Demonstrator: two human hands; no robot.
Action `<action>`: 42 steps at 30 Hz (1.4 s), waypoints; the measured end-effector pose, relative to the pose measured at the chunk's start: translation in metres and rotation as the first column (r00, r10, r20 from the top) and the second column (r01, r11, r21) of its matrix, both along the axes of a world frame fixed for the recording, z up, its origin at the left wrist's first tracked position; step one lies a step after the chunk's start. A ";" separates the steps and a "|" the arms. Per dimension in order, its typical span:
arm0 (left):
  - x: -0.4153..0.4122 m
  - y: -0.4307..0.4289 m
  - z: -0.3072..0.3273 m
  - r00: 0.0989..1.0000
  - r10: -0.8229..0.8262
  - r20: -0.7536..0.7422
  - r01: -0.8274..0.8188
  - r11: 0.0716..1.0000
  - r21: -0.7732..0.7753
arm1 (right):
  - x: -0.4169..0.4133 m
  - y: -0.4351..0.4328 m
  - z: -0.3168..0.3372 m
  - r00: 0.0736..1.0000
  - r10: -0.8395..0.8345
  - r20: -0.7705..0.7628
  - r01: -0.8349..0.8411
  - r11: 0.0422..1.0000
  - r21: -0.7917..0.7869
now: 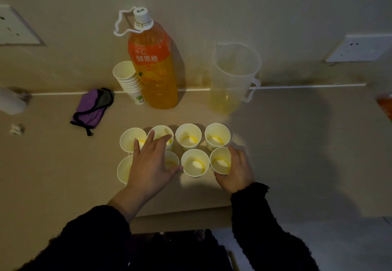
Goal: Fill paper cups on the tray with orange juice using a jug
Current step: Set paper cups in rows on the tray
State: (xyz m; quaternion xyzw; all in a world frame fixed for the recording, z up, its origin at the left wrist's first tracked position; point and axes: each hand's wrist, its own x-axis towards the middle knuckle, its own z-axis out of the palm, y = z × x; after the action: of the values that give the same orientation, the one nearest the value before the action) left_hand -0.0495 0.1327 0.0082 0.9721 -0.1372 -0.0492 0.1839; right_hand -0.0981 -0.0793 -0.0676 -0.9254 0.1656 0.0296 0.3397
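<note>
Eight white paper cups (188,136) stand in two rows of four on the beige surface (53,164), each with a little juice at the bottom. The left hand (151,160) lies spread and flat-fingered over the left-side cups. The right hand (237,173) grips the near-right cup (220,161). Behind them, the translucent plastic jug (233,75) stands upright, nearly drained, beside a tall orange juice bottle (154,66).

We take the bottle (152,69) as our mark on the table (53,175). Just beside it on the left stands the stack of cups (128,81); farther left lies the pouch (91,109). To its right, apart, stands the jug (233,75). Before it the paper cups (188,137) stand in two rows.
</note>
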 end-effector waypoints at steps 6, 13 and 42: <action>0.002 0.002 -0.001 1.000 -0.005 -0.018 0.005 1.000 0.005 | -0.003 0.002 -0.001 0.999 0.008 0.035 -0.008 1.000 -0.025; 0.004 0.004 -0.003 1.000 0.003 -0.031 -0.003 1.000 0.000 | -0.005 0.000 -0.002 0.999 0.044 -0.010 -0.045 0.997 -0.070; 0.099 0.070 0.028 0.971 0.234 0.041 -0.222 0.956 -0.193 | 0.075 0.057 0.164 0.977 0.100 0.186 -0.084 0.992 -0.091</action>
State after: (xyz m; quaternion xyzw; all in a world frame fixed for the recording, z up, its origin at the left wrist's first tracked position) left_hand 0.0497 0.2030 0.0359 0.9608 -0.0339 0.0163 0.2747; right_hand -0.0236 -0.0226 0.0962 -0.9439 0.0902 -0.0502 0.3136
